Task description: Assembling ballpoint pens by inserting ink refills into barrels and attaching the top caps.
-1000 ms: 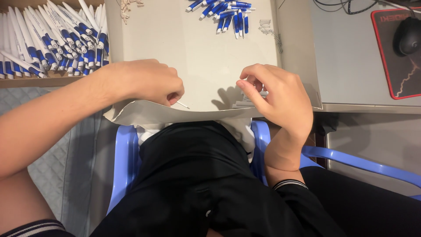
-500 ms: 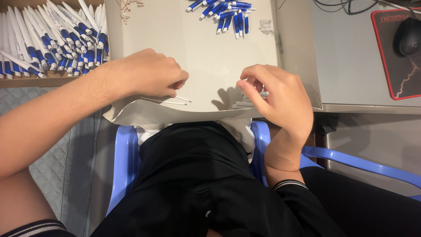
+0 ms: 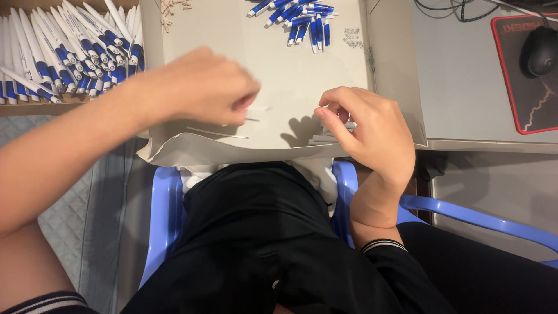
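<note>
Fingertips of the left hand are pinching something small and pale, too blurred to identify, just above thin refills lying on a grey cardboard sheet. Curled fingers of the right hand are gripping a small part against the sheet's near edge; what it is cannot be told. Farther out, blue-and-white pens are lying heaped at the sheet's far edge, and many more pens are filling a tray on the left. A black mouse is resting on a red-edged pad at far right.

White-and-blue pens, grey cardboard sheet, blue chair
</note>
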